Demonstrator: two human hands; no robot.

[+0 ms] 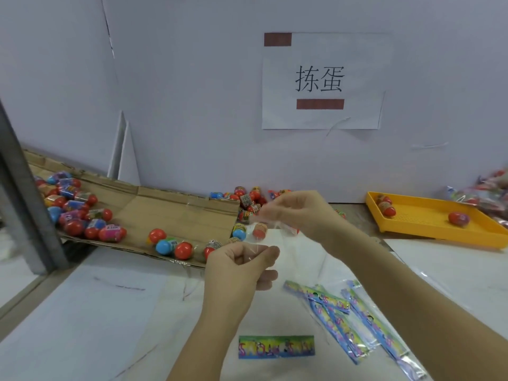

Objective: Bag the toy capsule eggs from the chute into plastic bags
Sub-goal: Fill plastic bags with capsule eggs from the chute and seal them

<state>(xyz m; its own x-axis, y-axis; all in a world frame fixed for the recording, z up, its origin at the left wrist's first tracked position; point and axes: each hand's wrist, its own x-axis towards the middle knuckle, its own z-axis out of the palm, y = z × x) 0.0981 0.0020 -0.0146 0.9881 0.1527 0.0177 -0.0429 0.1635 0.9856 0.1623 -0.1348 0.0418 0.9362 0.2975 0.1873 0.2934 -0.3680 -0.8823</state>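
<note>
The clear thin plastic bag [288, 243] is up in the air between both hands, just off the low end of the chute. Left hand [242, 266] pinches the film with curled fingers, and right hand [299, 215] pinches the top edge higher up. It looks floppy, clingy and slippery to me, so I'd grab the mouth edges and peel them apart. The red and blue plastic capsule eggs [176, 247] on the sloping brown cardboard chute [170, 210] seem light, hard and rolly, so I'd wrap fingers round the middle. Spare printed flat bags [357, 320] lie nearby, with a yellow plastic tray [428, 218] off to the right.
</note>
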